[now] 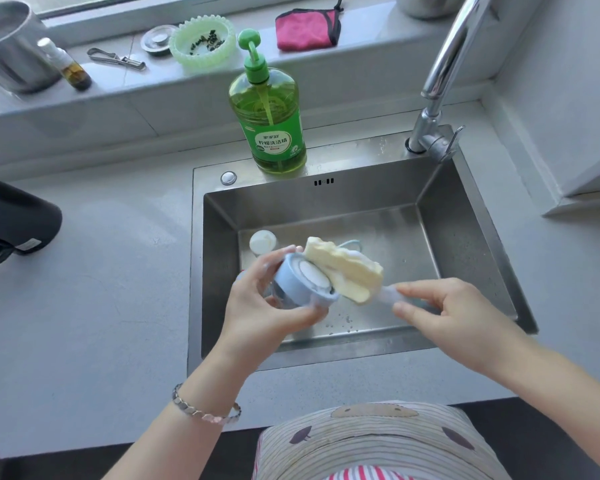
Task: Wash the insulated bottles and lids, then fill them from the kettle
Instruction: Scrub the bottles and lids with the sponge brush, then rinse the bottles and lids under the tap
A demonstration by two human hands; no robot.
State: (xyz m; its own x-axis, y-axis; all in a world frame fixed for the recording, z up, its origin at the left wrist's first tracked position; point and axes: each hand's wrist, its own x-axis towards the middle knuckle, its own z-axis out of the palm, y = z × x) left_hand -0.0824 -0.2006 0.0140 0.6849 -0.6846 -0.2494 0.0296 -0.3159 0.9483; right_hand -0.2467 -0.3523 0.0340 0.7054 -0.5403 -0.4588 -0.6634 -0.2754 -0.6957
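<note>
Grey tabletop (101, 271) with a steel sink (465, 237) set into it. Black kettle (14, 220) at left edge. Green dish-soap bottle (271, 126) upright on sink's back rim, faucet (430, 133) to its right.

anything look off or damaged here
Only the yellow sponge head of the brush in the right hand stands out: its edges look ragged and split, as if worn. The blue lid in the left hand looks intact, and only a few droplets lie in the sink.
</note>
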